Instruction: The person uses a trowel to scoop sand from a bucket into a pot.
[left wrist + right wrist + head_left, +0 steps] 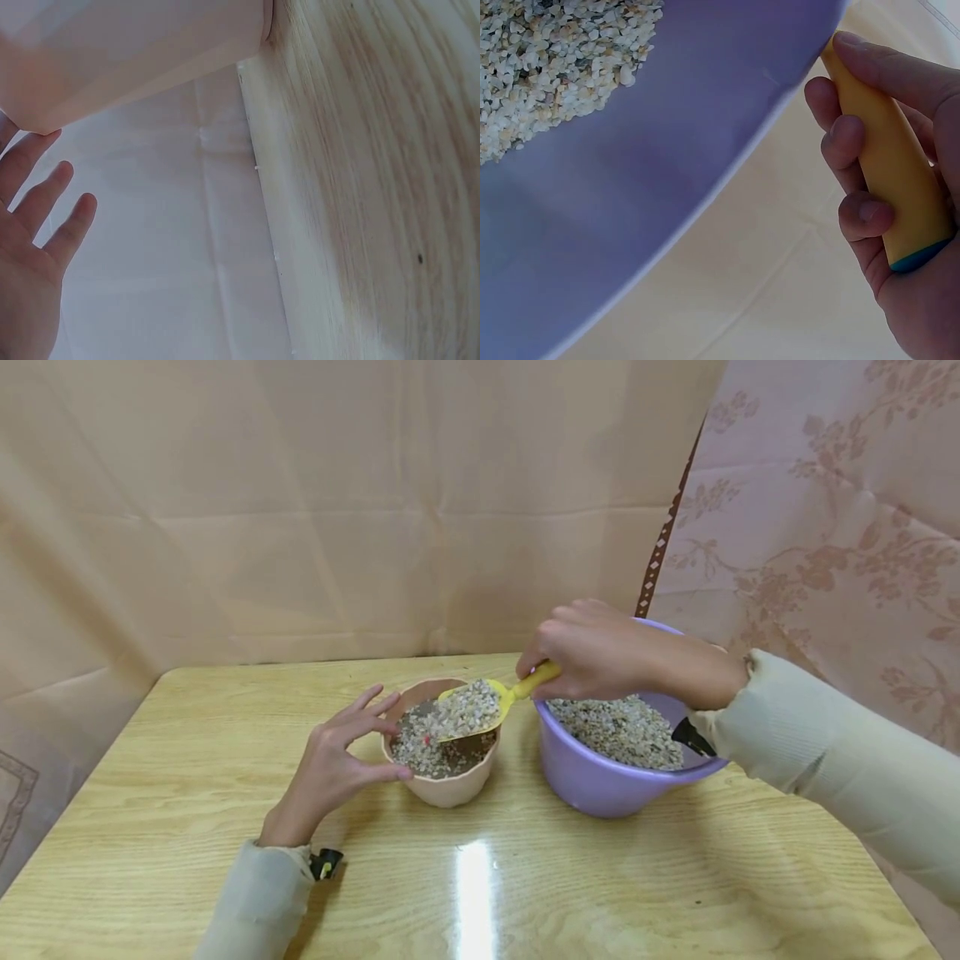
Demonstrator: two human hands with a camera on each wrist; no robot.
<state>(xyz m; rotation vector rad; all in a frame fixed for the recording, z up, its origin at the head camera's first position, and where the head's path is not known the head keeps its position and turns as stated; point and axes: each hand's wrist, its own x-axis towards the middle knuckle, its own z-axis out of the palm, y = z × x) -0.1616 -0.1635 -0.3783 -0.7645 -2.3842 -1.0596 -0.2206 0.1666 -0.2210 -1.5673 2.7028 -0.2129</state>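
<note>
My right hand (592,647) grips the yellow handle (889,150) of a small yellow trowel (504,697), fingers curled round it. The trowel's blade carries a heap of pale gravel (468,708) and is held over a peach-coloured plant pot (450,789). Inside the pot lie gravel and darker material, with a small red spot (427,740) showing near the blade. At the pot's left rim rests my left hand (341,760), its thumb and a finger touching the rim. In the left wrist view, the other fingers (71,225) are spread and fairly straight, apart from the pot.
A purple basin (600,785) with gravel (618,731) in it stands right of the pot, beneath my right forearm. Both containers stand on a light wood-grain table (225,760). Behind the table hangs a beige curtain (375,510), with a floral cloth (840,527) at right.
</note>
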